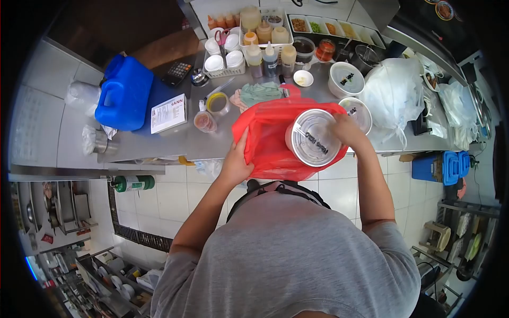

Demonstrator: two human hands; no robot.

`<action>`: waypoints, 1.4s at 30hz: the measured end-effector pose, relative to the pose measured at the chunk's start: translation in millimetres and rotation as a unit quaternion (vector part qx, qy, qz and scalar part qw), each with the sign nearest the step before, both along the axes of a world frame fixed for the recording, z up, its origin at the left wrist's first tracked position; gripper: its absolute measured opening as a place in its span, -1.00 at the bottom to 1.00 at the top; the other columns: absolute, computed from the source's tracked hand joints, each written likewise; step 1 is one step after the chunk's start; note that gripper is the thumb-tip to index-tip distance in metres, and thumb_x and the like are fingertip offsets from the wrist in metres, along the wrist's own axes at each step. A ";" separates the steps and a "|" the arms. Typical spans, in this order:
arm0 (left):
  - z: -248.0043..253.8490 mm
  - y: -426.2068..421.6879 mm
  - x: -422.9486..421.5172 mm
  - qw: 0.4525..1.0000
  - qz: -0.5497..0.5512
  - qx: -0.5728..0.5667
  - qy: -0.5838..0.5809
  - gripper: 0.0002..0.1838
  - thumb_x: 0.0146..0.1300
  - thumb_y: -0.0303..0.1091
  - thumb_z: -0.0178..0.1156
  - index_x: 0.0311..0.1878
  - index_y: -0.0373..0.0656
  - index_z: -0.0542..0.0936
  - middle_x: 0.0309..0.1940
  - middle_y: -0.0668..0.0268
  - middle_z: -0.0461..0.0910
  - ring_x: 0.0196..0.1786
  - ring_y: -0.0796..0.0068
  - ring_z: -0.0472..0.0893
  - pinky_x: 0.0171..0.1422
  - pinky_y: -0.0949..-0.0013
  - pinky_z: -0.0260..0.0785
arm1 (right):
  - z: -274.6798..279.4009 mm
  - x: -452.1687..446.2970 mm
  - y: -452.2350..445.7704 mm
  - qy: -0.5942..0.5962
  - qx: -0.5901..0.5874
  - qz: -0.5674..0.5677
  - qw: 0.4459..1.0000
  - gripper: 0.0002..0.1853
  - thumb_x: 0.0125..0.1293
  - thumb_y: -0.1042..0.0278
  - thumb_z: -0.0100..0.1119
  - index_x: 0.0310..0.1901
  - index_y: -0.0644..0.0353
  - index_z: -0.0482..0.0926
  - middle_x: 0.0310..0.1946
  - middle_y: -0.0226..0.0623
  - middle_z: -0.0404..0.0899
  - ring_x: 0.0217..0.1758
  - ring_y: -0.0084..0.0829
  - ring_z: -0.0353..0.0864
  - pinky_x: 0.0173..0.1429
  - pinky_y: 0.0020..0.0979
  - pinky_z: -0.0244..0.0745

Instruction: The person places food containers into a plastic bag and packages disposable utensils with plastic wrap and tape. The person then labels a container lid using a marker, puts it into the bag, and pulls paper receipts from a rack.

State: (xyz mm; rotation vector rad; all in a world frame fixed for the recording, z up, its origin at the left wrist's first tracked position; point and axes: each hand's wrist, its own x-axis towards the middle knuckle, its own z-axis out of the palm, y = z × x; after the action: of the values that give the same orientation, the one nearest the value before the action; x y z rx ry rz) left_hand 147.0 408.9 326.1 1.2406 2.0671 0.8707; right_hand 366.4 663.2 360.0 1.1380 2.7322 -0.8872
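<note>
A red plastic bag [265,140] lies spread at the counter's front edge, partly hanging over it. My left hand [237,163] is closed on the bag's left side. Over the bag's right part is a round white takeaway container [316,139] with a clear lid and dark handwriting on it. My right hand [347,131] grips this container at its right rim; the fingertips are blurred. Just behind my right hand stands another lidded container [356,112], and a third lidded container [346,79] sits farther back, both with writing on the lids.
A stuffed white plastic bag [395,95] stands on the right. Left are a blue jerrycan [125,98], a white box [169,114], a tape roll [217,103] and a small cup [204,122]. Squeeze bottles [270,61], a small bowl [303,78] and a green cloth [261,94] lie behind.
</note>
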 end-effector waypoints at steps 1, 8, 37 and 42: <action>0.4 0.9 0.3 1.000 0.004 -0.006 -0.004 0.02 -0.16 -0.60 0.17 0.47 -0.10 -0.04 0.27 -0.21 0.18 0.33 -0.16 0.24 0.36 0.15 0.19 | -7.9 -4.1 0.3 -0.049 0.000 0.018 0.999 -0.66 0.13 0.34 -0.04 -0.12 0.36 0.52 -0.17 0.13 0.57 -0.06 0.02 0.57 0.00 -0.14 0.48; 0.9 -4.1 3.4 0.998 0.023 0.041 -0.045 -0.02 -0.13 -0.63 0.12 0.46 -0.12 0.00 0.28 -0.14 0.19 0.34 -0.11 0.26 0.35 0.20 0.19 | 19.9 -3.4 20.4 0.051 0.068 -0.149 0.985 -0.68 0.11 0.30 0.09 -0.09 0.13 0.63 -0.30 0.01 0.64 -0.18 -0.11 0.64 -0.07 -0.14 0.51; 9.8 9.8 4.6 0.994 0.051 0.072 -0.066 -0.01 -0.17 -0.69 0.10 0.46 -0.07 0.04 0.25 -0.06 0.25 0.31 0.01 0.31 0.37 0.24 0.20 | 37.8 27.2 126.2 0.363 -0.358 -0.312 0.802 -0.69 -0.03 0.56 -0.02 -0.21 0.55 0.45 -0.31 0.04 0.60 -0.39 -0.15 0.67 -0.32 -0.33 0.69; 16.0 12.5 -5.7 0.990 0.035 0.072 -0.113 0.01 -0.19 -0.65 0.17 0.46 -0.10 0.05 0.27 -0.03 0.26 0.33 0.06 0.30 0.40 0.28 0.13 | 62.8 -23.1 49.0 0.304 -0.495 -0.146 0.801 -0.54 -0.11 0.54 0.00 -0.07 0.50 0.48 -0.31 -0.02 0.61 -0.46 -0.28 0.67 -0.46 -0.40 0.65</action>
State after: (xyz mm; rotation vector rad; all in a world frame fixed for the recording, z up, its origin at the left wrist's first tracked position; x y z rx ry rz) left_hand 141.3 421.4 342.0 1.0898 1.9039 1.1549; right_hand 343.3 712.2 422.8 1.0942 1.7566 -2.6447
